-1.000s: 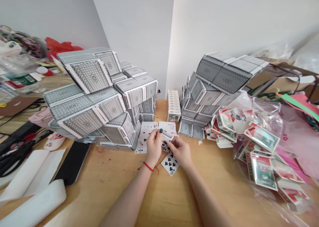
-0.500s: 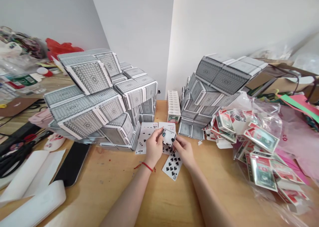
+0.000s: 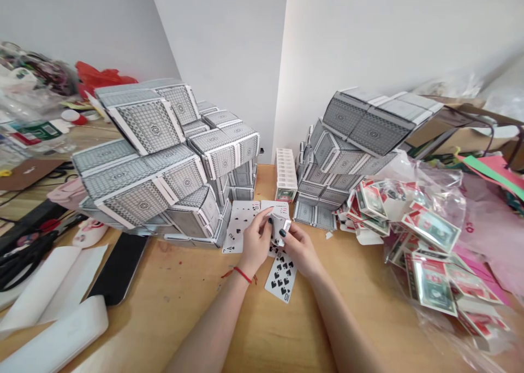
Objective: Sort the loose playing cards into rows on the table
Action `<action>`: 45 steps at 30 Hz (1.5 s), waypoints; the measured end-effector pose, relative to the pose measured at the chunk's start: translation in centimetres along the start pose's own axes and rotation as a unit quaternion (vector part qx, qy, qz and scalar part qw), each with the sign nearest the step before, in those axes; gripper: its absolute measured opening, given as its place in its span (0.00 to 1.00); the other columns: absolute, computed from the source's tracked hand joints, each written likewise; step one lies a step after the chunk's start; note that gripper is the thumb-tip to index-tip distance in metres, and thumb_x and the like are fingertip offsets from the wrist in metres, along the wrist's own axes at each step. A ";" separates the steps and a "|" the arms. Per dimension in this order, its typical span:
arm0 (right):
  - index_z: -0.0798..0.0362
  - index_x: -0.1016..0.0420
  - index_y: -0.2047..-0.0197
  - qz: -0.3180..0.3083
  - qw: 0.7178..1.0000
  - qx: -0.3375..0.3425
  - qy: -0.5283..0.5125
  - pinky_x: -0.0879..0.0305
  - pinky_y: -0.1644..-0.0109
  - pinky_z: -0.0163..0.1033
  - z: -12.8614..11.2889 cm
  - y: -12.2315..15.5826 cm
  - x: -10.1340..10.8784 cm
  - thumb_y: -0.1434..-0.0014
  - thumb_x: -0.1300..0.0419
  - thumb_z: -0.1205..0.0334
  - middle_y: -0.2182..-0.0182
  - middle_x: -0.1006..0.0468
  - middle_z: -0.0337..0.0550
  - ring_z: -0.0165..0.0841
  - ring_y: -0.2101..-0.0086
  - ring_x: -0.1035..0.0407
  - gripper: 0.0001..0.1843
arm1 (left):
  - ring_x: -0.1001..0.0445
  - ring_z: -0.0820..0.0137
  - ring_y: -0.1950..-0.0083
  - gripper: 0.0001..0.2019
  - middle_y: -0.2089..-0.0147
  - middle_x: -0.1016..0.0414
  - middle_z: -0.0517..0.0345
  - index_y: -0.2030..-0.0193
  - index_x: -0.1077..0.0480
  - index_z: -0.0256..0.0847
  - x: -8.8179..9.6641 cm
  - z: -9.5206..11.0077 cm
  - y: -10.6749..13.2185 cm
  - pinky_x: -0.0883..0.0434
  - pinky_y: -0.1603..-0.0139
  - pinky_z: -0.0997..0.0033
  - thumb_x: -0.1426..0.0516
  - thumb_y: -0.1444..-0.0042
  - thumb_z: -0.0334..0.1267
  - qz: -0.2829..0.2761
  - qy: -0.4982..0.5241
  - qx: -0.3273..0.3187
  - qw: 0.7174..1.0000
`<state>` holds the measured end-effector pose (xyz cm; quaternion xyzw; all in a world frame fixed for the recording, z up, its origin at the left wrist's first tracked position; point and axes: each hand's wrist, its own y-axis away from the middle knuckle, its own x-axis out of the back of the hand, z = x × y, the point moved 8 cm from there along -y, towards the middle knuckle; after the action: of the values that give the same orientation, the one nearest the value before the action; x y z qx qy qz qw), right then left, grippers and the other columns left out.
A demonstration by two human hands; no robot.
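Both hands meet over the middle of the table, pinching a bent playing card [image 3: 279, 224] between them. My left hand [image 3: 257, 239] grips its left side, with the thumb on top. On the right edge, which is folded up, my right hand [image 3: 302, 247] has its thumb and fingers closed. Just below the hands a ten of spades [image 3: 281, 277] lies face up on the table. Spread playing cards [image 3: 237, 226] lie face up beside and behind my left hand, partly covered by it. More cards under the held one are mostly hidden.
Tall stacks of boxes folded from grey-backed cards stand at the left [image 3: 155, 171] and right [image 3: 347, 143]. A row of card packs [image 3: 285, 173] stands between them. Opened red and green card boxes [image 3: 432, 280] lie on plastic at right. A black phone [image 3: 118, 269] and white paper roll [image 3: 61, 335] lie left.
The held card's right side has been bent upward, and my right hand has shifted along it. The ten of spades sits slightly lower and shows more of its face.
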<state>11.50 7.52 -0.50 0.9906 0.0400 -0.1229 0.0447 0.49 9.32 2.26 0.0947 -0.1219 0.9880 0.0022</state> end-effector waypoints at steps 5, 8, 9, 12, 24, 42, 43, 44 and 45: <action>0.52 0.35 0.70 0.002 1.000 -0.017 -0.003 0.39 0.73 0.34 0.3 -0.2 0.3 0.53 0.40 0.49 0.77 0.33 0.36 0.29 0.76 0.37 0.15 | 0.36 0.68 0.45 0.17 0.47 0.34 0.53 0.51 0.35 0.44 0.0 2.5 0.2 0.35 0.46 0.63 0.51 0.46 0.28 -0.001 -0.069 -0.113 0.991; 0.52 0.37 0.71 0.004 1.000 -0.018 -0.013 0.39 0.73 0.33 0.5 -0.3 0.3 0.52 0.39 0.52 0.76 0.35 0.35 0.27 0.76 0.38 0.14 | 0.33 0.69 0.48 0.12 0.52 0.30 0.54 0.59 0.32 0.42 0.3 3.3 0.3 0.36 0.46 0.62 0.52 0.46 0.28 0.005 -0.089 -0.142 0.986; 0.52 0.37 0.71 0.005 1.000 -0.018 -0.024 0.39 0.73 0.32 0.6 -0.4 0.2 0.52 0.39 0.53 0.76 0.35 0.35 0.27 0.76 0.38 0.14 | 0.32 0.69 0.50 0.11 0.54 0.29 0.54 0.60 0.31 0.42 0.6 3.4 0.2 0.35 0.47 0.62 0.52 0.46 0.28 0.018 -0.092 -0.142 0.986; 0.52 0.38 0.71 0.012 0.998 -0.023 -0.061 0.38 0.74 0.32 0.9 -0.5 0.3 0.51 0.39 0.54 0.75 0.35 0.36 0.28 0.74 0.37 0.13 | 0.31 0.69 0.51 0.08 0.56 0.28 0.54 0.62 0.32 0.40 1.7 3.1 0.1 0.34 0.48 0.63 0.50 0.47 0.29 0.069 -0.089 -0.125 0.986; 0.48 0.32 0.58 0.103 0.987 0.015 -0.122 0.32 0.69 0.36 0.4 -0.7 1.8 0.51 0.40 0.53 0.59 0.30 0.41 0.35 0.62 0.33 0.16 | 0.28 0.70 0.61 0.06 0.64 0.27 0.54 0.65 0.33 0.38 2.6 1.5 -0.2 0.31 0.59 0.68 0.44 0.51 0.36 0.113 -0.140 -0.093 0.979; 0.51 0.33 0.54 0.122 0.991 0.050 -0.008 0.34 0.58 0.42 -0.6 -0.2 2.7 0.51 0.40 0.54 0.57 0.26 0.46 0.39 0.57 0.32 0.20 | 0.31 0.71 0.62 0.23 0.51 0.38 0.50 0.54 0.43 0.40 0.0 2.8 0.3 0.31 0.64 0.69 0.41 0.57 0.30 -0.058 -0.077 -0.110 0.989; 0.51 0.33 0.54 0.132 0.989 0.065 -0.003 0.35 0.56 0.43 -0.9 -0.2 2.9 0.51 0.40 0.54 0.58 0.26 0.46 0.39 0.57 0.32 0.20 | 0.31 0.70 0.60 0.26 0.51 0.38 0.50 0.51 0.44 0.40 0.0 2.7 0.2 0.31 0.62 0.67 0.40 0.58 0.30 -0.054 -0.087 -0.108 0.989; 0.51 0.32 0.54 0.138 0.987 0.079 0.004 0.35 0.55 0.43 -1.2 -0.1 3.0 0.51 0.40 0.55 0.58 0.26 0.46 0.38 0.58 0.32 0.20 | 0.32 0.68 0.57 0.27 0.51 0.39 0.50 0.50 0.44 0.41 -0.1 2.8 0.2 0.31 0.58 0.65 0.40 0.58 0.30 -0.053 -0.104 -0.111 0.987; 0.51 0.32 0.54 0.139 0.986 0.092 0.012 0.36 0.54 0.44 -1.5 -0.1 3.0 0.51 0.40 0.55 0.58 0.26 0.46 0.38 0.58 0.32 0.20 | 0.34 0.65 0.53 0.27 0.51 0.39 0.51 0.50 0.43 0.42 -0.1 2.9 0.2 0.32 0.55 0.63 0.40 0.58 0.30 -0.055 -0.123 -0.118 0.984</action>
<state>14.75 7.96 0.16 0.9878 -0.1091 -0.1068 -0.0305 1.17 8.40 4.94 0.2209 -0.2312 0.9461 0.0523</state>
